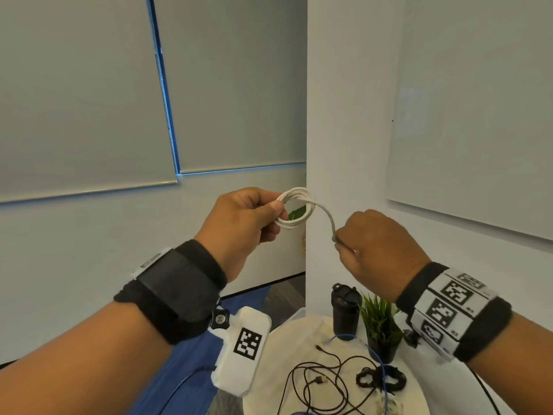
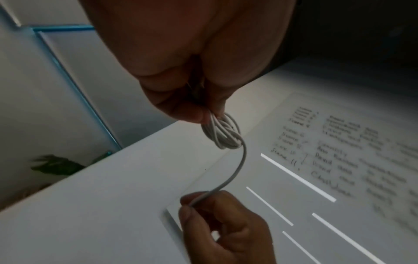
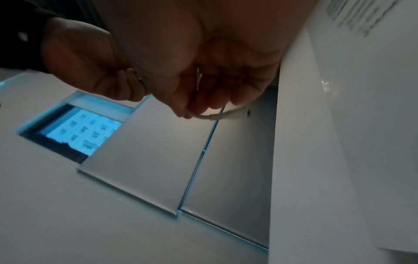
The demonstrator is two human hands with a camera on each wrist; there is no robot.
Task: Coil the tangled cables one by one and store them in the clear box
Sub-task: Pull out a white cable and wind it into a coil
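My left hand [image 1: 254, 217] pinches a small coil of white cable [image 1: 297, 208] held up at chest height. The cable's free tail [image 1: 329, 218] curves right and down into my right hand [image 1: 377, 244], which pinches it. In the left wrist view the white coil [image 2: 222, 134] hangs from my left hand's fingertips [image 2: 194, 114] and the tail runs down to my right hand [image 2: 217, 219]. In the right wrist view the cable's white plug end [image 3: 220, 116] sticks out past my right hand's fingertips [image 3: 199, 107]. Tangled black cables [image 1: 323, 381] lie on the round white table [image 1: 419, 396] below. The clear box [image 1: 294, 317] is partly hidden behind my left wrist.
A black bottle [image 1: 345, 310] and a small potted plant [image 1: 381, 327] stand at the table's back. A coiled black cable [image 1: 380, 378] and a blue cable [image 1: 344, 336] lie near them. A whiteboard [image 1: 478, 115] hangs on the right wall.
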